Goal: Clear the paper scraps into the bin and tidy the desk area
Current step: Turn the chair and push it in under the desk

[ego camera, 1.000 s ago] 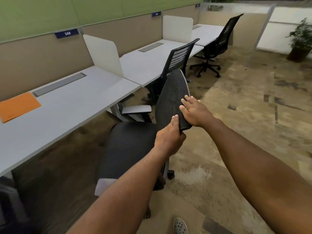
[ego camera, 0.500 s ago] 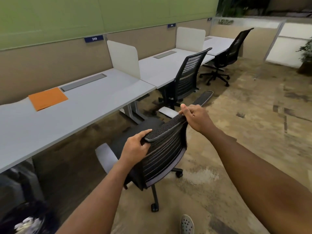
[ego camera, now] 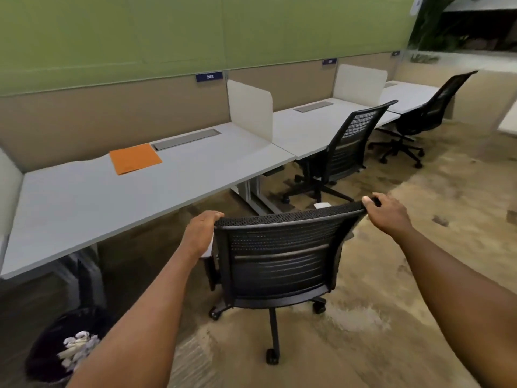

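While both arms reach forward and down from the bottom of the view, each hand grips a top corner of the black mesh chair: the left hand is curled over the left end of the backrest's upper rim, fingers wrapped on the far side, and the right hand is clamped on the right end, thumb lying along the rim. The chair stands upright on its castors on the carpet, its back toward the camera, just off the front edge of the grey desk.

On the desk, an orange folder lies flat near the back edge, just beside a grey cable slot. On the partition above the desk's back right corner a blue label reads "248"; a second blue label farther right is too blurred to read.

The bin, lined in black, sits on the floor below the desk's front left part, with white crumpled paper scraps inside it.
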The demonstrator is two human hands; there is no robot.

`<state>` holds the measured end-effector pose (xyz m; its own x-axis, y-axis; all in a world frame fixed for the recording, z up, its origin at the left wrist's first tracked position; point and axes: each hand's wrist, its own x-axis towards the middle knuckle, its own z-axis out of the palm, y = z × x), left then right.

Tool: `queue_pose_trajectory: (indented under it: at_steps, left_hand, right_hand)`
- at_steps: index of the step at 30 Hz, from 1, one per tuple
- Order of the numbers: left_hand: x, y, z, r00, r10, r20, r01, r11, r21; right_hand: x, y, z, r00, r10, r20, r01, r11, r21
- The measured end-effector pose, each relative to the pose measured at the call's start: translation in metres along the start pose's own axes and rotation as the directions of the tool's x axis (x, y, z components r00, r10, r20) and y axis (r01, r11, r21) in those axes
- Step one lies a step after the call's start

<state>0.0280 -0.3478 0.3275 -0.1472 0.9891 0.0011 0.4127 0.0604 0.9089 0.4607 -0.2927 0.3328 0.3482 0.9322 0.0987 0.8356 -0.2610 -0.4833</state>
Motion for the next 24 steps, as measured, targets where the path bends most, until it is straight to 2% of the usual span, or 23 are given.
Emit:
queue_pose_trajectory:
  at_steps: [6,11,15,18,21,24]
  left_hand:
    - [0.001,0.000,0.009,0.995,-0.038,-0.088,0.047,0.994,0.102]
    - [0.009,0.004,0.019,0.990,-0.028,-0.141,0.067,0.958,0.278]
    - [0.014,0.011,0.028,0.981,0.009,-0.195,0.085,0.880,0.467]
    - [0.008,0.015,0.037,0.957,0.015,-0.289,0.131,0.867,0.480]
    - [-0.004,0.020,0.045,0.938,-0.001,-0.346,0.184,0.848,0.497]
    - [-0.022,0.022,0.054,0.916,0.001,-0.401,0.218,0.837,0.501]
  right_hand:
    - [0.007,-0.001,0.000,0.999,0.048,0.006,-0.048,0.978,0.205]
    - [0.019,-0.008,-0.004,0.996,0.015,0.092,-0.034,0.979,0.201]
    - [0.027,-0.008,-0.005,0.987,-0.079,0.140,0.055,0.984,0.172]
    - [0.034,-0.005,-0.006,0.959,-0.207,0.196,0.207,0.978,0.021]
    - [0.045,-0.008,-0.010,0.881,-0.352,0.315,0.390,0.918,-0.065]
    - [0.048,-0.005,-0.012,0.851,-0.355,0.388,0.418,0.904,-0.088]
